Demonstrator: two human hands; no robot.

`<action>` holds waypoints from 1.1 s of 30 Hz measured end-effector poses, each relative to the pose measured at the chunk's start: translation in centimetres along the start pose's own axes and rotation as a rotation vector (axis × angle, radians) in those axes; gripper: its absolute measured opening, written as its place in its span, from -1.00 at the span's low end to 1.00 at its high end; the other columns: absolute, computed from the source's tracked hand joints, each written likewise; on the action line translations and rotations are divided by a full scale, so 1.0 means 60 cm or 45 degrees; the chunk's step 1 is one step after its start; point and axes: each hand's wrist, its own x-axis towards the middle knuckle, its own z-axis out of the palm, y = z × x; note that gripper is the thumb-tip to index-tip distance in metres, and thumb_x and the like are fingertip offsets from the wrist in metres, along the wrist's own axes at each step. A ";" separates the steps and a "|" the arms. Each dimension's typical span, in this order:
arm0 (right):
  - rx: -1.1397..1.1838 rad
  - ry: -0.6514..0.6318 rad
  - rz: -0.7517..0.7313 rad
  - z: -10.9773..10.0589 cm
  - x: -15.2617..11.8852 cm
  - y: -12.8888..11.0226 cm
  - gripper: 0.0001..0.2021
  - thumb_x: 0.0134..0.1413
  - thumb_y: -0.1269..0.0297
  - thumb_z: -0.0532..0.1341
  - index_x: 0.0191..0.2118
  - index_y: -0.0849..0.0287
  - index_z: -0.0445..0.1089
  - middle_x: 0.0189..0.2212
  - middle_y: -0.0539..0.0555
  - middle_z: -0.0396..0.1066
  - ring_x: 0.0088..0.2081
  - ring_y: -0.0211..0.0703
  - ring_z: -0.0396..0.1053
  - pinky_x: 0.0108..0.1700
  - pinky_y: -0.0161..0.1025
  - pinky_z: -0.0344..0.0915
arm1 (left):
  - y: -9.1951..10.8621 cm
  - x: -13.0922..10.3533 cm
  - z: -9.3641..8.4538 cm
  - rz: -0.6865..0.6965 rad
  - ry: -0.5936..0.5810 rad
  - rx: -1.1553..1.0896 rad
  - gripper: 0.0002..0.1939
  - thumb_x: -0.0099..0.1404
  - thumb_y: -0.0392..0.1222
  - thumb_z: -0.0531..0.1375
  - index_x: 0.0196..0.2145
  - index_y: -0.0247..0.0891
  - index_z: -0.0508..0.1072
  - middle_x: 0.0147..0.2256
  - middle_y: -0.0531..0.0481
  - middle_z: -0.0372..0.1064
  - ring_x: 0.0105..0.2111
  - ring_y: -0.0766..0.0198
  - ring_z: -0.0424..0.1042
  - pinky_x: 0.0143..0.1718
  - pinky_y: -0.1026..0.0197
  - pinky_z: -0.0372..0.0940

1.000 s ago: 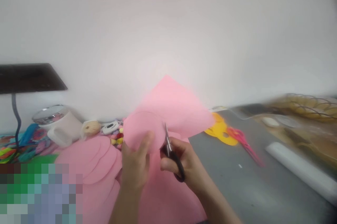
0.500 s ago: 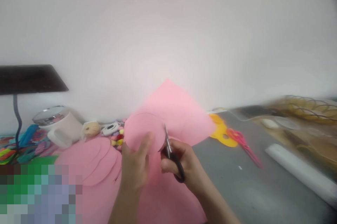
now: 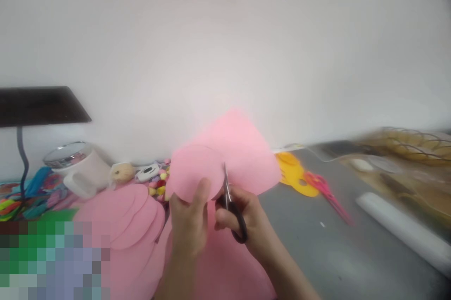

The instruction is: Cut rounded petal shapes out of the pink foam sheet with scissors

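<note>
My left hand (image 3: 190, 217) grips a pink sheet (image 3: 243, 149) near its lower left, thumb on top of a round outline in it. Black-handled scissors (image 3: 230, 206) are in my right hand (image 3: 241, 213), fingers closed around the handles. The blades lie along the right edge of the round pink piece (image 3: 197, 168), pointing away from me. To the left, several pink paper circles (image 3: 120, 215) overlap in a pile. More pink paper (image 3: 225, 262) lies beneath my hands.
A white mug (image 3: 88, 173) and colourful craft bits (image 3: 42, 192) stand at the left. Right of the sheet are a yellow cut-out (image 3: 294, 175), pink scissors (image 3: 329, 196) and a white roll (image 3: 401, 229) on the grey table (image 3: 299, 243).
My left hand and the pink sheet have shifted slightly right, and the sheet has turned a little. The scissors have moved a little to the right along the round outline.
</note>
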 end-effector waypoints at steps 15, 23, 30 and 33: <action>0.006 -0.034 -0.039 0.001 0.000 -0.003 -0.61 -0.27 0.09 0.48 -0.50 0.18 0.30 -0.59 -0.10 0.22 -0.54 -0.33 0.09 -0.52 -0.34 0.08 | -0.012 -0.004 -0.003 0.095 0.164 0.281 -0.74 -0.02 -0.05 0.39 -0.55 -0.27 0.46 -0.61 0.07 0.37 -0.55 0.29 0.38 -0.54 0.26 0.26; 0.028 -0.044 -0.048 0.001 -0.001 -0.002 -0.61 -0.27 0.10 0.47 -0.51 0.15 0.26 -0.62 -0.13 0.13 -0.56 -0.34 -0.01 -0.54 -0.34 -0.03 | -0.008 -0.006 -0.003 0.034 0.235 0.346 -0.71 -0.05 -0.02 0.40 -0.42 -0.26 0.52 -0.52 0.02 0.46 -0.45 0.22 0.44 -0.48 0.23 0.30; 0.044 -0.051 -0.069 0.000 -0.001 0.000 -0.63 -0.27 0.14 0.48 -0.51 0.15 0.26 -0.64 -0.15 0.11 -0.57 -0.35 -0.03 -0.55 -0.36 -0.02 | 0.002 -0.008 0.003 0.019 0.223 0.347 -0.75 -0.05 -0.10 0.41 -0.46 -0.30 0.52 -0.48 -0.02 0.49 -0.46 0.19 0.47 -0.51 0.20 0.32; 0.022 -0.046 -0.060 0.000 0.000 0.002 -0.64 -0.27 0.15 0.47 -0.52 0.15 0.27 -0.64 -0.14 0.11 -0.57 -0.35 -0.03 -0.55 -0.35 -0.02 | 0.003 -0.008 0.001 0.047 0.176 0.361 -0.76 -0.02 -0.10 0.39 -0.45 -0.31 0.52 -0.50 -0.02 0.48 -0.47 0.17 0.47 -0.51 0.18 0.33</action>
